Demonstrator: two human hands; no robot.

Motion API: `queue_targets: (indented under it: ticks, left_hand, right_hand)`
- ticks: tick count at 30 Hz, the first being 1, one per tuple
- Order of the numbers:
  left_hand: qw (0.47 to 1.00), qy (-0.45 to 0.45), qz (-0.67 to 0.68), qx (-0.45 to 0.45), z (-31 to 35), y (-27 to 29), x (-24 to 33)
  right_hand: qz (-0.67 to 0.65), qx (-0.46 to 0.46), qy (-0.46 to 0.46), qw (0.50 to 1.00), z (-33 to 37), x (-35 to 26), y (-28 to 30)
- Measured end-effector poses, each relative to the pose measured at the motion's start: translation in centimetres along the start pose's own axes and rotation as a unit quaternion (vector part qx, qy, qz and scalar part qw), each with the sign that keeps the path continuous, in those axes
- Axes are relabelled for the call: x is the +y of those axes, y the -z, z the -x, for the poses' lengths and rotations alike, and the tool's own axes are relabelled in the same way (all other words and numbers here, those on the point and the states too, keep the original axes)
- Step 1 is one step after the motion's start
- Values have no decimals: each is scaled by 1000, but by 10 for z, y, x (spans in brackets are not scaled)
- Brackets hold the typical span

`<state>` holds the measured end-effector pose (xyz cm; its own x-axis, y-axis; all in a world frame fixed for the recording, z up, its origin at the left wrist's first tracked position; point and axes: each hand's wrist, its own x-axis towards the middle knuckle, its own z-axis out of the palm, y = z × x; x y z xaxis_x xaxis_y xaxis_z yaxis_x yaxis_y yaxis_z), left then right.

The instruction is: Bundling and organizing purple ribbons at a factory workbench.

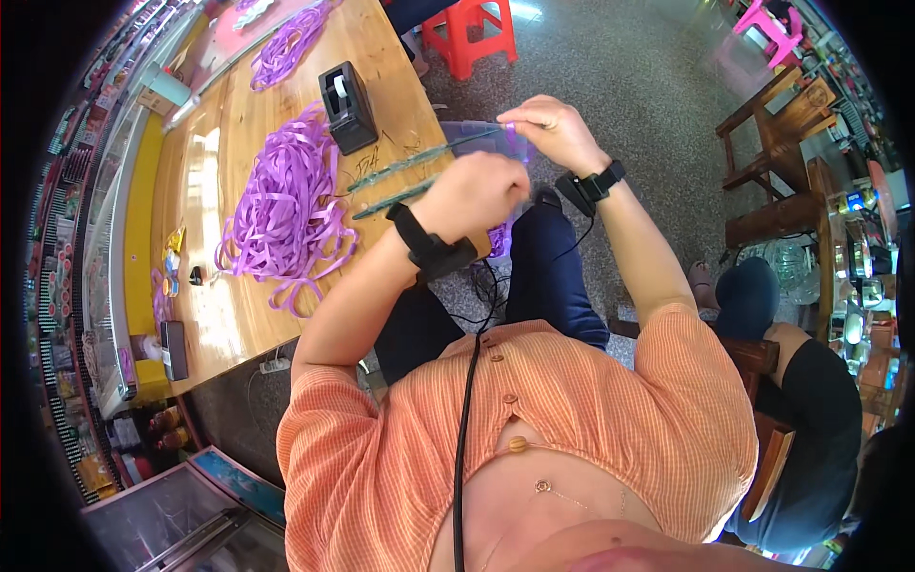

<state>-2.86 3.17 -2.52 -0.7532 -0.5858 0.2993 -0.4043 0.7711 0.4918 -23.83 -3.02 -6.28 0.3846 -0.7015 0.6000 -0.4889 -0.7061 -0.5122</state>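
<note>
My right hand point(553, 126) is raised just past the table's right edge. Its thumb and fingers pinch the tip of a thin dark green strand point(424, 156), whose other end reaches back over the tabletop. A bit of purple ribbon point(516, 143) shows just under that hand. Nearer to me, my left hand point(484, 191) is curled closed and slightly blurred; what its fingers hold is hidden. A second green strand point(386, 203) lies beside the left wrist. To the left, a big loose heap of purple ribbon point(281, 195) covers part of the wooden table point(205, 315).
A black tape dispenser point(350, 110) stands beyond the heap, with another purple ribbon bundle point(291, 43) farther off. Below my hands is a translucent purplish container point(467, 133). A black cable point(467, 419) hangs down my front. A red stool point(469, 38) and wooden chair point(762, 129) stand on the floor.
</note>
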Motion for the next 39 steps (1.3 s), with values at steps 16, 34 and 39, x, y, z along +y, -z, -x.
queue_targets:
  ticks: [16, 34, 39]
  left_hand:
    - [987, 88, -92, 95, 7, 6, -72]
    - [984, 111, -127, 60, 6, 1, -75]
    - [975, 174, -135, 19, 1, 2, -68]
  right_hand:
    - [-296, -58, -144, 942, 9, 44, -94]
    - [-360, -118, -574, 726, 185, -18, -122]
    - [-346, -133, -616, 695, 209, -35, -121]
